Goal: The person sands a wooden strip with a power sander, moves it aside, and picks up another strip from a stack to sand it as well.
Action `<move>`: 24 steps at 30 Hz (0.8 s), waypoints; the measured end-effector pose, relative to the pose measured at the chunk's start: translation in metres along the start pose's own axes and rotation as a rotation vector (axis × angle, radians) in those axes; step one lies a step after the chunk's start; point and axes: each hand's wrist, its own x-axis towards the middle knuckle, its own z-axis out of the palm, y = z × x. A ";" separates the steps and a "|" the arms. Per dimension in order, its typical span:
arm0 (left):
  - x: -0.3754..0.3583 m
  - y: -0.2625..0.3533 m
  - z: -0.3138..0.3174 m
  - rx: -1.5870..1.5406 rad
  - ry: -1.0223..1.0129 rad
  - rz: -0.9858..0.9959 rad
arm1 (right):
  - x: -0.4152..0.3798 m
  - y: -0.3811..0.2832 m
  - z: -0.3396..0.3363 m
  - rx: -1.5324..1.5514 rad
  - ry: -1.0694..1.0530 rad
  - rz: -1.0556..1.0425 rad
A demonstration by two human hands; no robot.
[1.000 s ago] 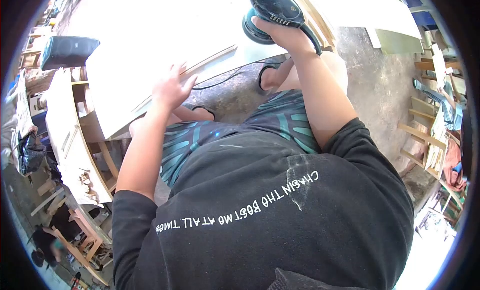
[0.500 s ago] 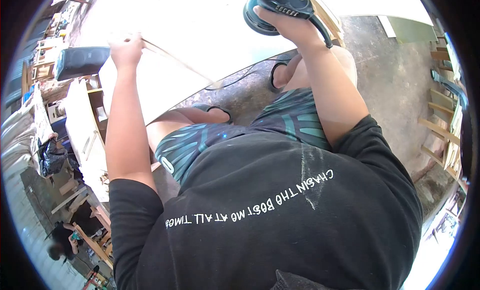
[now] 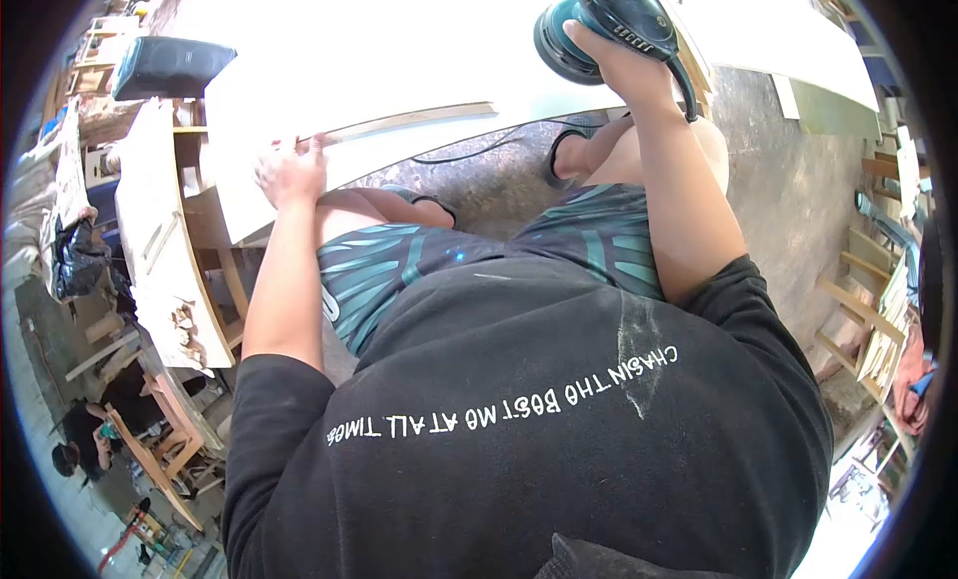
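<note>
My right hand [image 3: 636, 72] is closed around a teal and black electric sander [image 3: 629, 18], at the upper right of the head view. The sander's round pad faces left, over the large white board [image 3: 379, 40]. Near the board's close edge, my left hand [image 3: 289, 172] has its fingers at the left end of a thin wooden strip [image 3: 419, 118]. That strip stretches to the right, roughly along the edge. My left palm is hidden beneath the back of the hand.
A black speaker-like box [image 3: 172, 68] stands beyond the board's left corner. A dark cable [image 3: 469, 158] crosses the floor below the edge. Wooden pieces [image 3: 868, 309] are stacked at right. Another person [image 3: 85, 434] works at lower left.
My left hand has come closer to me and rightward, bringing the strip nearer to the board's edge. The sander in my right hand has shifted slightly right in view.
</note>
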 end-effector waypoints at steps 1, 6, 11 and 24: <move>-0.004 -0.008 0.007 -0.116 -0.034 0.084 | -0.003 -0.005 0.002 -0.040 0.004 0.084; -0.014 -0.020 0.031 -0.425 -0.097 0.411 | -0.008 0.000 0.014 -0.482 -0.016 0.066; -0.028 -0.023 0.015 -0.350 -0.119 0.557 | -0.025 -0.020 0.029 -0.448 -0.122 0.165; -0.030 -0.009 -0.002 -0.151 -0.170 0.537 | -0.024 -0.005 0.020 -0.611 -0.311 0.266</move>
